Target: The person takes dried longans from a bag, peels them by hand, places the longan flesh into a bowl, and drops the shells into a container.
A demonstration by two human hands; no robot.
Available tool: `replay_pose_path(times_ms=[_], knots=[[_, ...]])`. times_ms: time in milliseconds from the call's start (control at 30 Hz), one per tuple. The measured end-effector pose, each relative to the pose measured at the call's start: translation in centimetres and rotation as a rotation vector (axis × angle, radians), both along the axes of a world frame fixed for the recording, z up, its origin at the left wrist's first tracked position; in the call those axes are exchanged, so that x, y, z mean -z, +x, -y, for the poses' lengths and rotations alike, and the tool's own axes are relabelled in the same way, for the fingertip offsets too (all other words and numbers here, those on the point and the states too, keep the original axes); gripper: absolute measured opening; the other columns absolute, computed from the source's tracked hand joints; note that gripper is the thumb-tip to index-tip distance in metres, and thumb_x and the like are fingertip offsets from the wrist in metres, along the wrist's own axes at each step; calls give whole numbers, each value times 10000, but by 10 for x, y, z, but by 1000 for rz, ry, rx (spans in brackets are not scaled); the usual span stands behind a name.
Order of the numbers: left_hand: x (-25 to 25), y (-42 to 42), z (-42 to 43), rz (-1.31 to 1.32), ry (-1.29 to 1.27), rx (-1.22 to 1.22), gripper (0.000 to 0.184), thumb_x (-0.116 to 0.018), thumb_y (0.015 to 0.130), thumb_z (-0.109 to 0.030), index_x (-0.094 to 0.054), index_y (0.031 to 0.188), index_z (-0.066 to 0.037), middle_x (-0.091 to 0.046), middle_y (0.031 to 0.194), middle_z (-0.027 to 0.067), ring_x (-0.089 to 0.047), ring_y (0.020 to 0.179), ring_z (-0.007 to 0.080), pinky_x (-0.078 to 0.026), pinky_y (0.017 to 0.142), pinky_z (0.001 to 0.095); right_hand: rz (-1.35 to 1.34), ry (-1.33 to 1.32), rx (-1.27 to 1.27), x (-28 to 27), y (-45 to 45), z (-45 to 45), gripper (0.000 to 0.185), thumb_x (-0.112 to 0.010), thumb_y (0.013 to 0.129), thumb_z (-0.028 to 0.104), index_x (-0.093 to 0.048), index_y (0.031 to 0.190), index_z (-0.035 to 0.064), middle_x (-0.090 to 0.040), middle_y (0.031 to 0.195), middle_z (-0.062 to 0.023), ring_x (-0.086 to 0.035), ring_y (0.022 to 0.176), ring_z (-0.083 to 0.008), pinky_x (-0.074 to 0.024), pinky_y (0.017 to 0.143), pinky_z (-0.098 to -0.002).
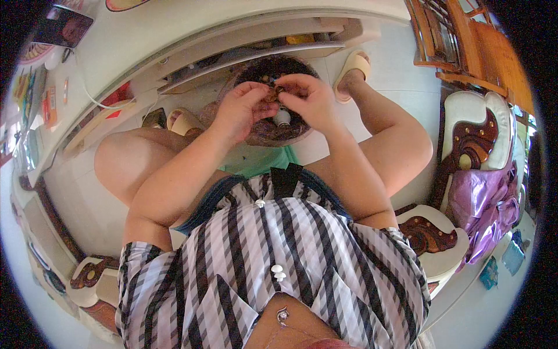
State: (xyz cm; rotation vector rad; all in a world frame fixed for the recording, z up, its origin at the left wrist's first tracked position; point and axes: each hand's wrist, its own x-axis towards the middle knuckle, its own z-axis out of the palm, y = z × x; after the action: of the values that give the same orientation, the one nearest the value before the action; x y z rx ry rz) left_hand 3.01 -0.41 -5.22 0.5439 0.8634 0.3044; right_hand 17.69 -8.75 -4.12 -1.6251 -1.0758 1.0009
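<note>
Both hands meet over a round, dark-filled basin between the knees. My left hand comes in from the left, its thumb and fingers pinched on a small brownish piece too small to make out. From the right, my right hand closes its fingertips on the same spot, nearly touching the left fingertips. A small whitish, rounded object lies just below the hands in the basin. Green material shows beneath the basin's near side.
A pale table with an open drawer or shelf curves beyond the basin. A phone and an orange packet lie on it at left. Right are a carved cushioned chair, purple fabric and wooden furniture.
</note>
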Motion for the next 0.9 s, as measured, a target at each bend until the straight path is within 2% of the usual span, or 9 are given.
replay_pose_path(times_ms=[133,233,333,367,467,567,667,767,900], knots=[[8,0,-3,25,45,30,162,-542,803,-110,-539,941,-24,-583,891,93,-580,800,210,-481,718,307,-538,-27,139,-9,8,1,270,-494,811,28,-534,1078,17,-603,972,-95,-600,770,-146,-493,609,-234],[23,4,0,-45,318,184,208,-555,789,-110,-563,966,0,-583,943,94,-567,835,209,-445,757,294,-659,-49,136,-10,12,1,272,-470,833,45,-520,1099,18,-597,1000,-108,-596,807,-141,-497,624,-228],[35,5,2,-85,895,261,225,-582,772,-120,-587,957,9,-580,958,76,-550,839,178,-426,753,276,-726,-72,148,-11,12,1,264,-467,842,64,-524,1097,25,-599,998,-103,-593,813,-135,-495,622,-221],[37,4,3,-98,873,245,213,-588,772,-127,-594,937,7,-585,941,69,-546,824,161,-426,744,270,-737,-82,154,-11,12,1,262,-465,844,68,-526,1096,28,-600,997,-100,-592,813,-132,-494,620,-219],[18,5,2,-133,762,229,190,-605,771,-148,-609,893,-1,-600,879,51,-539,779,117,-425,714,249,-644,-76,158,-11,9,0,256,-470,841,59,-533,1088,34,-604,992,-86,-583,820,-123,-484,634,-217],[-4,6,-1,-122,604,225,181,-616,773,-161,-614,875,-12,-612,804,34,-538,731,93,-422,679,226,-342,33,93,-8,4,1,249,-490,836,65,-536,1078,32,-603,1001,-65,-565,833,-114,-462,658,-218],[-10,6,1,-81,553,146,163,-622,772,-161,-614,850,-17,-612,759,23,-537,697,82,-421,651,214,-332,84,83,-7,-5,1,221,-517,826,73,-566,1038,32,-604,982,-44,-548,846,-107,-440,676,-221],[-8,3,-1,-112,545,121,145,-627,767,-146,-610,836,-19,-608,757,20,-535,695,79,-422,647,214,212,240,52,-10,-2,0,191,-561,785,61,-606,970,38,-608,934,-59,-562,838,-127,-448,728,-243],[-17,2,-2,-108,615,131,96,-602,768,-99,-606,814,-16,-605,757,24,-537,701,82,-422,662,213,-22,91,90,-18,-4,2,193,-605,759,73,-624,949,48,-611,880,-49,-561,798,-111,-451,703,-241]])
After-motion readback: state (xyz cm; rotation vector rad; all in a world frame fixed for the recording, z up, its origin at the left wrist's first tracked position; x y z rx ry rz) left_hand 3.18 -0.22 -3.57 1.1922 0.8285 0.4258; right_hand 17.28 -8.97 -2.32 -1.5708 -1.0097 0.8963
